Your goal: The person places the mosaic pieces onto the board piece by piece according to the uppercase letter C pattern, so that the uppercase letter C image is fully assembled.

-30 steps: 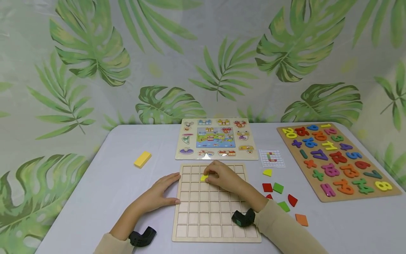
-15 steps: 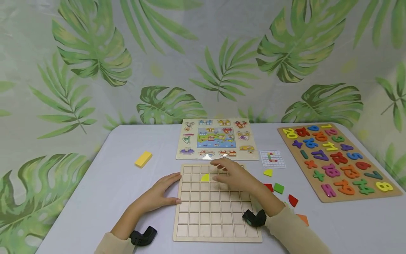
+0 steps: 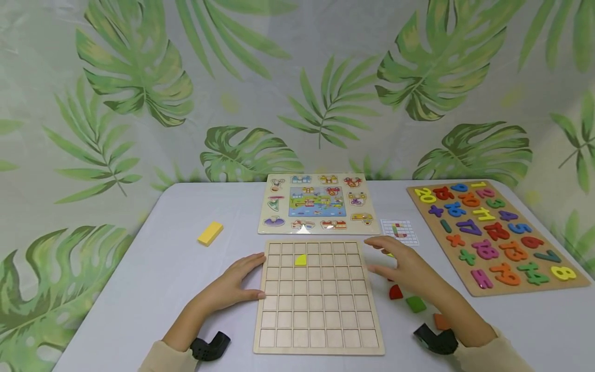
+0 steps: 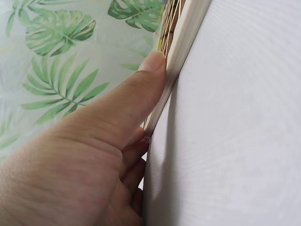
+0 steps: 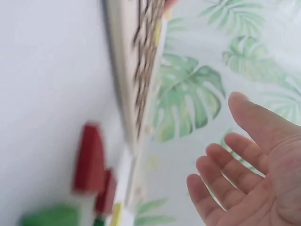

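Observation:
A square wooden grid board [image 3: 316,305] lies on the table. One yellow quarter-circle piece [image 3: 301,260] sits in a cell of its second row. My left hand [image 3: 234,283] rests at the board's left side, and in the left wrist view its thumb [image 4: 153,61] touches the board's edge, with the other fingers lower along it. My right hand [image 3: 402,266] hovers just beyond the board's right edge, holding nothing; its fingers are spread and relaxed in the right wrist view. Beneath it are a red piece [image 3: 395,292], a green piece [image 3: 416,304] and an orange piece [image 3: 441,321], others being partly hidden.
Behind the grid board lies a picture puzzle board [image 3: 317,201]. A pattern card [image 3: 404,235] is partly covered by the right hand. Farther right lies a number board [image 3: 492,232]. A yellow block [image 3: 210,234] sits at left, and a leaf-print cloth [image 3: 325,103] hangs behind.
My right hand has let go of the yellow quarter-circle piece, leaving it in the cell, and has moved right, off the board. My left hand has stayed at the board's edge.

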Demonstrator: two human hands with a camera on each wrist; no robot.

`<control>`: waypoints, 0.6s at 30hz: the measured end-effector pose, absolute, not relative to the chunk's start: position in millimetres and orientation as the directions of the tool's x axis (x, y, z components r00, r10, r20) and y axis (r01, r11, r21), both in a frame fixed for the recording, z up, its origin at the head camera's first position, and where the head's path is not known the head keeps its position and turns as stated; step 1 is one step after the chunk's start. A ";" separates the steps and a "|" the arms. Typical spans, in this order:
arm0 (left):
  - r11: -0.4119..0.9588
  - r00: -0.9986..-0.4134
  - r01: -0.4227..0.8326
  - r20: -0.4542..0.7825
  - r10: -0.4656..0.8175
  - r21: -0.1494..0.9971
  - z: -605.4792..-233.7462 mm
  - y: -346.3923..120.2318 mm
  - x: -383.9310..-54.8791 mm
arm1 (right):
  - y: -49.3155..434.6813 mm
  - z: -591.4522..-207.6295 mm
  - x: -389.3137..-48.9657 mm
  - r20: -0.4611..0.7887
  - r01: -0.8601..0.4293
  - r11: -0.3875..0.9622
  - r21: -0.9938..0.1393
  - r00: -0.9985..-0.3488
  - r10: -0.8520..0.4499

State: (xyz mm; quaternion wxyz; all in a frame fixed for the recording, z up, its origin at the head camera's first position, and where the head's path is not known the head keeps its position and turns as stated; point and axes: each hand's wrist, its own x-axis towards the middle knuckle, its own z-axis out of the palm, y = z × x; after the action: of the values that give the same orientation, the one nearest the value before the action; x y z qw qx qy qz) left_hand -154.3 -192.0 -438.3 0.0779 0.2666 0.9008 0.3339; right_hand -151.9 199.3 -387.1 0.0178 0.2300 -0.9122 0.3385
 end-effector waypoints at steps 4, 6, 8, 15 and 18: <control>0.632 -0.845 0.431 0.042 0.533 0.644 -439.2 -191.6 -154.6 | 222.6 -398.2 -147.3 0.125 -0.378 0.704 -0.601 -0.915 -0.384; 0.631 -0.845 0.432 0.044 0.533 0.644 -439.4 -191.3 -154.6 | 232.3 -402.7 -145.5 0.092 -0.352 0.715 -0.604 -0.922 -0.376; 0.632 -0.845 0.431 0.044 0.532 0.644 -439.6 -191.4 -154.5 | 239.4 -406.4 -144.7 0.050 -0.319 0.728 -0.606 -0.929 -0.366; 0.632 -0.845 0.433 0.045 0.533 0.643 -440.3 -192.1 -154.5 | 249.0 -418.1 -148.5 0.010 -0.298 0.749 -0.591 -0.932 -0.362; 0.634 -0.845 0.435 0.047 0.532 0.640 -440.2 -192.3 -154.7 | 248.8 -422.2 -150.4 0.025 -0.304 0.764 -0.570 -0.935 -0.353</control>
State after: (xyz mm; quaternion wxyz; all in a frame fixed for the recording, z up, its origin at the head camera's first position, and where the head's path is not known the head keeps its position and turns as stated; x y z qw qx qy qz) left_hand -154.7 -192.3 -440.2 0.0735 0.2684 0.9008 0.3333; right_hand -150.4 248.8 -422.2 -0.0418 0.1750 -0.9381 0.2959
